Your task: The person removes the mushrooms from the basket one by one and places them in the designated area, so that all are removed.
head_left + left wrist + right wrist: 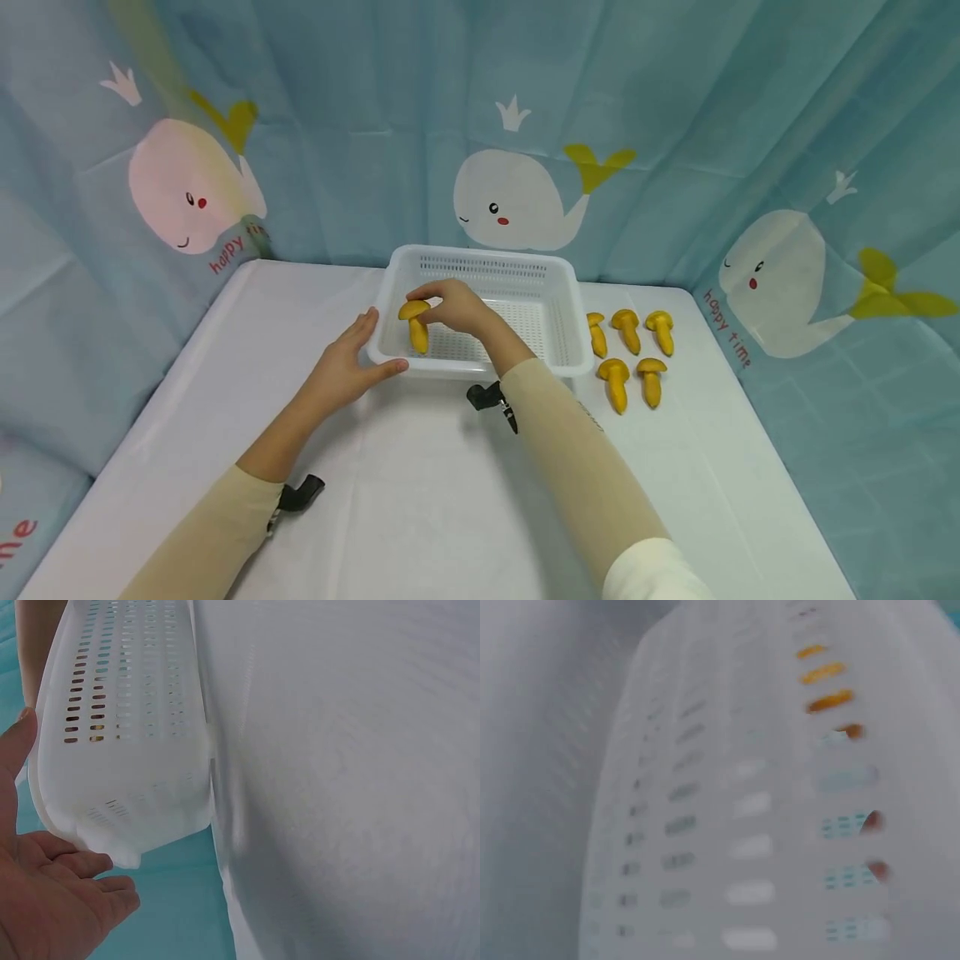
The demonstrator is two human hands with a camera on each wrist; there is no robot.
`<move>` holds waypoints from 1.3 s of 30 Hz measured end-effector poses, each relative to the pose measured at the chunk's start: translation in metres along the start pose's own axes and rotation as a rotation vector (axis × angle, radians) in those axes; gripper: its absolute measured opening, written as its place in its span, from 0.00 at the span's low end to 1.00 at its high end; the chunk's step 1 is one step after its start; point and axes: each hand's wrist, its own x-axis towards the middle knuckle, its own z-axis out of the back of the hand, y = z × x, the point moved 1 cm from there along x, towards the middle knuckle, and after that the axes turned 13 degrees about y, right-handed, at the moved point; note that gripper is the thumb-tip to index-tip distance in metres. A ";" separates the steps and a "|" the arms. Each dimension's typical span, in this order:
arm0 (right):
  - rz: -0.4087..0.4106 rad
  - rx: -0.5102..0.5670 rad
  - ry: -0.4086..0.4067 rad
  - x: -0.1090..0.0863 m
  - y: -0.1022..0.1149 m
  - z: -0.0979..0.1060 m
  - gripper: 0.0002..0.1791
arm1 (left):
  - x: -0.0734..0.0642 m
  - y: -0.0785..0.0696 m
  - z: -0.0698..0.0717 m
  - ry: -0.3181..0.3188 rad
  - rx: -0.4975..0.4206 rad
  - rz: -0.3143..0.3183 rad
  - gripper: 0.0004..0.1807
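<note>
Inside the left end of a white perforated basket (480, 367), my right hand (453, 307) pinches a yellow mushroom (418, 333) by its stem, just under the cap. The mushroom is upright, stem pointing down. My left hand (341, 371) rests at the basket's near left corner, thumb along the front rim and fingers against the left side. In the left wrist view the left hand (60, 892) touches the basket's rim with loosely spread fingers. The right wrist view is filled by the basket's slotted wall (712, 787), with yellow showing through some slots.
Right of the basket, several more yellow mushrooms (615, 383) lie in two rows on the white-covered table (420, 500). A blue curtain (360, 167) printed with whales hangs behind and around the table. Black wrist-worn pieces (300, 493) sit under both forearms.
</note>
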 end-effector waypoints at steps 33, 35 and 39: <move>0.083 0.040 -0.113 -0.111 -0.001 0.057 0.22 | -0.001 -0.001 -0.003 -0.037 -0.005 0.001 0.65; 0.083 0.040 -0.123 -0.121 -0.005 0.063 0.22 | -0.001 0.000 -0.003 -0.037 -0.001 -0.009 0.65; 0.071 0.040 -0.140 -0.142 -0.013 0.073 0.22 | 0.000 0.000 -0.003 -0.033 -0.005 -0.018 0.65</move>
